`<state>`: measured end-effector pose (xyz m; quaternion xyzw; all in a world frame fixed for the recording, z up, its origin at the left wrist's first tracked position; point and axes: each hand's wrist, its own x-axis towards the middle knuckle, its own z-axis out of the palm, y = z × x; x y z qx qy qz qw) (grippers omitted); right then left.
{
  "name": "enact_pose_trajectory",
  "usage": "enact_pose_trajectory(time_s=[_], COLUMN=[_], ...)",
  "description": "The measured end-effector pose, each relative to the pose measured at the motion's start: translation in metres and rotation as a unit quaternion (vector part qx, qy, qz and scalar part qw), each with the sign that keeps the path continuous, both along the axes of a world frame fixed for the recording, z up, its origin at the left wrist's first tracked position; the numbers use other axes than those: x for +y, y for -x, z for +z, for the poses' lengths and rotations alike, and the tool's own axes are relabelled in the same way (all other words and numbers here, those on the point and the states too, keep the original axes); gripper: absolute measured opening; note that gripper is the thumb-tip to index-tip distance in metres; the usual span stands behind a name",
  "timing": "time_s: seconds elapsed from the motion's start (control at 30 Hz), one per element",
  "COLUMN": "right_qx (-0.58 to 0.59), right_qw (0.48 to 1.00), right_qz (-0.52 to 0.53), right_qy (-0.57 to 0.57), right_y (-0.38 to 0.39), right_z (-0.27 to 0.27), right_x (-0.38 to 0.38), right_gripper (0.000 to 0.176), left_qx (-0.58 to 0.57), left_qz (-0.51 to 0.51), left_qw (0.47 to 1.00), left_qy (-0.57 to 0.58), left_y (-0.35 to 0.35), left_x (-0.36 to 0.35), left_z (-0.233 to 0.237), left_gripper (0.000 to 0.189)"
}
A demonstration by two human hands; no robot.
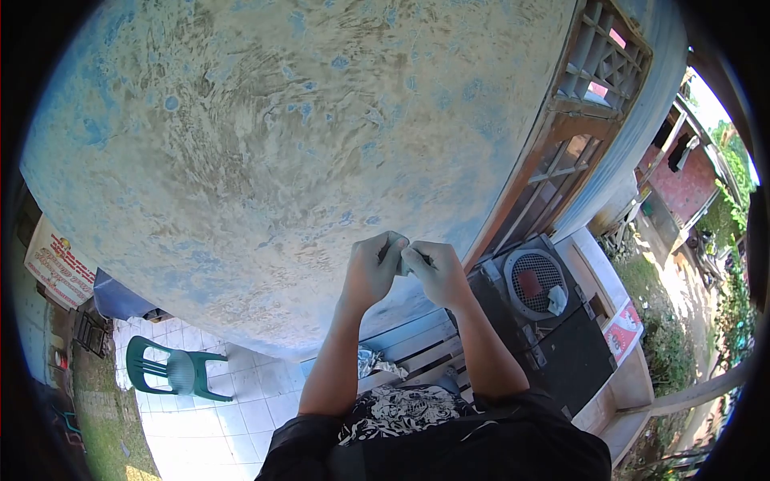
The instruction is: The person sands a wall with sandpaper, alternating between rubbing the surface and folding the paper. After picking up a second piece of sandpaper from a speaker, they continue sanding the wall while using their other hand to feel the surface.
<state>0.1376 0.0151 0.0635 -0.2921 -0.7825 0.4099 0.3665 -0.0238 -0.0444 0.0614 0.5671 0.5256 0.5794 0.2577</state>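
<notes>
My left hand [374,269] and my right hand [435,271] meet in front of my chest, fingers curled and tips close together. Pale dust coats both hands up to the wrists. A small greyish bit seems to show between the fingertips, but the fingers hide most of it and I cannot make out its kind. Just beyond the hands rises a large wall [289,152], its surface patchy with beige filler and blue paint, with swirling scuff marks. Neither hand appears to touch the wall.
At my right, a black speaker box [573,353] carries a reddish piece [528,282] and a crumpled white piece [557,300] on its round grille. Below is a slatted bench [417,345]. A green plastic chair [181,372] stands on white tiles. A wooden-framed window [553,172] adjoins the wall.
</notes>
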Motion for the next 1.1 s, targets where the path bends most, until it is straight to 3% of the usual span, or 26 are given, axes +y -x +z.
enact_pose_trajectory(time_s=[0.1,0.13,0.2,0.33,0.4,0.5,0.53,0.6,0.63,0.7,0.73,0.8,0.9,0.97,1.1], right_qx=[0.068,0.060,0.048,0.028,0.080,0.114,0.114,0.059,0.072,0.127,0.182,0.177,0.183,0.300,0.207], right_qw=[0.998,0.996,0.992,0.995,0.992,0.980,0.979,0.996,0.992,0.984,0.972,0.978,0.973,0.904,0.963], right_qz=[-0.010,-0.026,-0.041,-0.052,-0.037,0.014,0.014,0.035,0.033,0.000,-0.033,-0.044,-0.037,0.085,0.036], right_qy=[-0.004,-0.055,-0.109,-0.078,0.087,0.165,0.165,0.058,0.102,0.124,0.146,0.098,0.139,0.291,0.166], right_y=[0.006,0.006,0.001,-0.008,-0.006,-0.004,-0.001,0.001,0.000,-0.001,-0.001,-0.002,-0.003,-0.003,0.001], right_z=[0.004,0.007,0.011,0.010,0.007,0.014,0.012,0.008,0.006,0.012,0.015,0.010,0.015,0.013,-0.008], right_x=[-0.005,-0.005,0.003,0.028,0.035,0.021,0.018,0.013,0.016,0.017,0.018,0.024,0.017,0.008,0.012], right_gripper=[0.029,0.028,0.027,0.025,0.028,0.031,0.031,0.032,0.031,0.031,0.031,0.031,0.031,0.033,0.031], left_qx=[0.042,0.043,-0.092,0.012,-0.116,-0.122,-0.121,-0.169,-0.170,-0.266,-0.266,-0.219,-0.221,-0.203,-0.134], left_qz=[0.041,0.040,-0.015,0.014,0.034,0.097,0.096,0.105,0.105,-0.033,-0.034,-0.102,-0.092,-0.080,-0.039], left_qw=[0.997,0.997,0.995,0.997,0.990,0.986,0.986,0.976,0.976,0.962,0.962,0.970,0.970,0.974,0.986], left_qy=[-0.049,-0.050,-0.041,-0.081,-0.066,-0.063,-0.062,-0.093,-0.093,-0.051,-0.050,-0.021,-0.047,-0.065,-0.088], left_y=[-0.011,-0.011,-0.011,-0.011,-0.012,-0.008,-0.008,-0.010,-0.007,0.000,-0.002,-0.009,-0.011,-0.010,-0.009], left_x=[0.001,-0.001,-0.005,0.007,0.014,0.018,0.020,0.023,0.025,0.027,0.025,0.020,0.023,0.025,0.027], left_z=[0.005,0.009,0.017,0.017,0.012,0.009,0.008,0.006,0.001,-0.006,-0.007,-0.006,-0.001,0.003,0.003], left_gripper=[0.024,0.024,0.024,0.025,0.026,0.027,0.027,0.030,0.030,0.032,0.032,0.034,0.033,0.032,0.029])
